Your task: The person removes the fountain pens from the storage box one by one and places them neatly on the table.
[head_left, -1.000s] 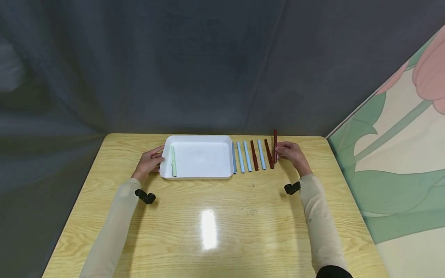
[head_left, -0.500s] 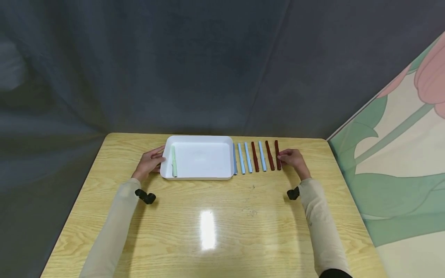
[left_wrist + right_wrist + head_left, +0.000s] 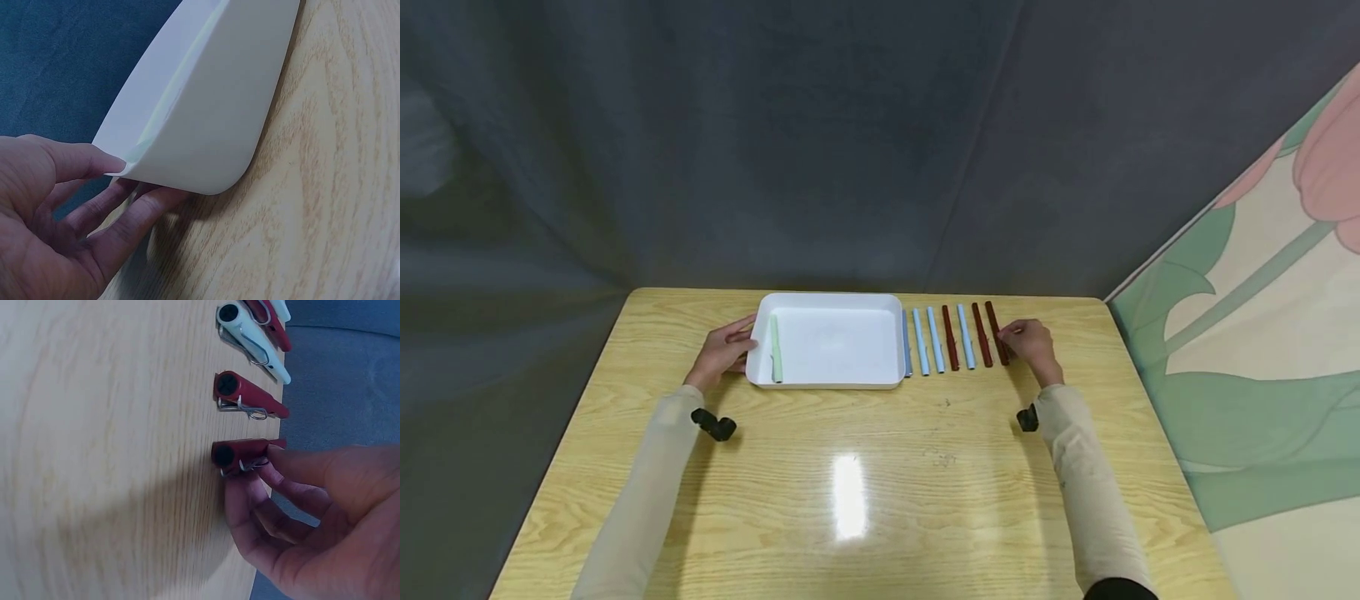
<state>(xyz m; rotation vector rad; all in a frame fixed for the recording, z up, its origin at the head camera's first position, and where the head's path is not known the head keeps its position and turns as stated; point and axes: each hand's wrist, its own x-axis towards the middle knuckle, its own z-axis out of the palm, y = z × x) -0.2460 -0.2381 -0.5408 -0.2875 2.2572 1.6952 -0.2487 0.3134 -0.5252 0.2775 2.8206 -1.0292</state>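
Observation:
My left hand [image 3: 721, 353] grips the left end of a white tray [image 3: 838, 342], thumb on the rim and fingers underneath in the left wrist view. A light green pen [image 3: 776, 350] lies inside the tray at the left. At the right end of a row, my right hand [image 3: 1033, 346] pinches a dark red pen [image 3: 244, 451] between thumb and fingers. That pen lies close over the table, its far end tilted left, and shows a black round end and a wire clip. Beside it is another dark red pen [image 3: 250, 395].
Light blue pens [image 3: 966, 337] and a dark red pen [image 3: 950, 337] continue the row toward the tray, and a darker blue pen [image 3: 907, 346] lies against the tray's right side. A dark curtain [image 3: 850, 167] hangs behind the wooden table [image 3: 925, 517].
My right hand has lowered the dark red pen to the end of the row and turned it so its near end points further right. My left hand stays on the tray.

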